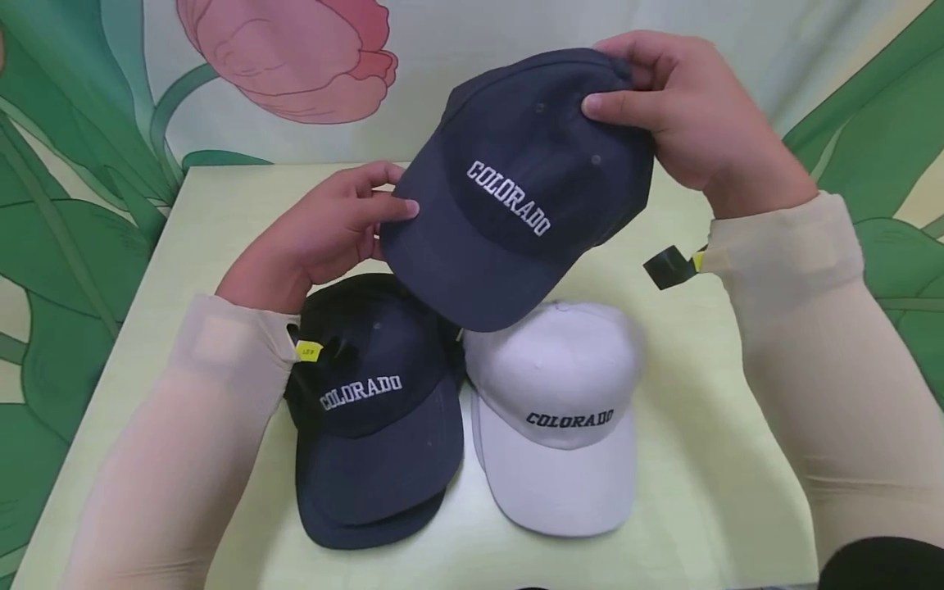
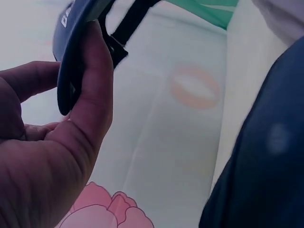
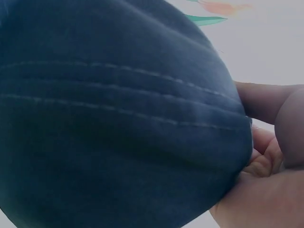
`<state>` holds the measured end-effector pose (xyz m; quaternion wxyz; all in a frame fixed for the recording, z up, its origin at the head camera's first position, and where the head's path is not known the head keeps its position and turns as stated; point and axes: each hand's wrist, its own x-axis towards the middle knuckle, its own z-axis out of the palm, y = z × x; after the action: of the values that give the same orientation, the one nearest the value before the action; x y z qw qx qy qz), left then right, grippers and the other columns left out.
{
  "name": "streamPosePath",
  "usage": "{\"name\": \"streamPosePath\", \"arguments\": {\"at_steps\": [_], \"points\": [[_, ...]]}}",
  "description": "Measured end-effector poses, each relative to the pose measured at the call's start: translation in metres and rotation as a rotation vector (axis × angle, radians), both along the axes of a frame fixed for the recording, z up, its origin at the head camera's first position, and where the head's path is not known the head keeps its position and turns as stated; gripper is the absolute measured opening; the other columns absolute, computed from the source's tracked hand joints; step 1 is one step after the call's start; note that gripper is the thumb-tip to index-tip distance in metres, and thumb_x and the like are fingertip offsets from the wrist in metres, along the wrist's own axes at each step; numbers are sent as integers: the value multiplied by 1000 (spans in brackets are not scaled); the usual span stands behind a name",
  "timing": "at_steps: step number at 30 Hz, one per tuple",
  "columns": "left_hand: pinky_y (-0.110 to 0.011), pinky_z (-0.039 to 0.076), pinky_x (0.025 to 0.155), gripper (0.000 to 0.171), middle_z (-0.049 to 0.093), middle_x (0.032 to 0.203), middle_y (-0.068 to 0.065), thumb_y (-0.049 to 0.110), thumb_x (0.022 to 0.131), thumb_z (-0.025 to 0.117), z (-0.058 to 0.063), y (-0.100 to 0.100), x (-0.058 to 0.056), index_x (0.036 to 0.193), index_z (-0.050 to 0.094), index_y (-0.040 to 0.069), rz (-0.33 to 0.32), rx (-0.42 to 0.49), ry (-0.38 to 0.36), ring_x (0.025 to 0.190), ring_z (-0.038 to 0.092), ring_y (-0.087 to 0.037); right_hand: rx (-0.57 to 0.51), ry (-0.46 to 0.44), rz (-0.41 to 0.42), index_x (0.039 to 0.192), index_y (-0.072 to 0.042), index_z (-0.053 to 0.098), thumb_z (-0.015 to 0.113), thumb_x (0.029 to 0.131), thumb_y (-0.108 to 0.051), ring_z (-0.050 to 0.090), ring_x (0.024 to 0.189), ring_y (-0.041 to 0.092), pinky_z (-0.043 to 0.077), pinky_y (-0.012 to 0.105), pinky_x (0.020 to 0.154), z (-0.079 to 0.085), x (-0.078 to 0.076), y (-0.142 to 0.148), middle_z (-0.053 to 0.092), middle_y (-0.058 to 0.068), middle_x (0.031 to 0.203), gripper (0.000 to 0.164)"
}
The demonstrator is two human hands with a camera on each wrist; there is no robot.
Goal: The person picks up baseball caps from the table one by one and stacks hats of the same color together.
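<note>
A navy baseball cap with white COLORADO lettering is held up, tilted, above two other caps. At its brim my left hand pinches the edge; the left wrist view shows thumb and fingers on both faces of the brim, with a dark strap behind. My right hand grips the crown near its back; stitched crown fabric fills much of the right wrist view. Below lies another navy cap, a second brim showing under it. Beside it sits a white cap with dark COLORADO lettering.
The caps rest on a pale yellow-green table. A backdrop with a large pink flower and green leaves stands behind and around it. A dark rounded thing shows at the bottom right corner.
</note>
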<state>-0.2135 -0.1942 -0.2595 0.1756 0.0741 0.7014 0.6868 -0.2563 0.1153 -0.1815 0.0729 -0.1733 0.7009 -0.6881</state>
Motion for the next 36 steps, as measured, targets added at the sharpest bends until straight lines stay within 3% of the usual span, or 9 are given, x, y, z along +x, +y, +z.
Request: {"name": "streamPosePath", "arguments": {"at_steps": [7,15,20,25,36], "points": [[-34,59,73,40,70,91,-4,12,89,63,-6,-10,25,122,44,1,2,112,8,74,71,-18,222,29,-10,117,-6,62,79,73,-15,68,75,19,57,26,68,2,-3,-18,71,8,90,48],[-33,58,75,34,66,97,-5,19,93,57,-25,-22,61,119,44,1,24,203,27,75,71,-17,416,59,51,117,-12,54,76,77,-27,69,76,22,55,31,73,1,-5,-43,68,9,99,48],[-28,57,66,28,60,96,-4,22,96,53,-37,-27,73,114,48,2,68,233,41,72,66,-14,457,115,95,113,-11,57,74,79,-28,69,73,23,56,34,71,-2,-5,-58,69,10,95,42],[-29,58,67,22,60,98,-4,19,97,50,-45,-34,83,112,50,3,78,269,58,74,67,-13,480,166,118,108,-11,61,74,80,-28,68,72,24,55,34,69,-4,-5,-72,66,11,92,35],[-29,58,67,17,61,96,-3,10,99,43,-63,-42,108,111,51,2,92,325,83,72,68,-13,601,225,182,108,-17,65,74,80,-31,64,92,18,53,32,77,-3,2,-100,66,5,103,33]]}}
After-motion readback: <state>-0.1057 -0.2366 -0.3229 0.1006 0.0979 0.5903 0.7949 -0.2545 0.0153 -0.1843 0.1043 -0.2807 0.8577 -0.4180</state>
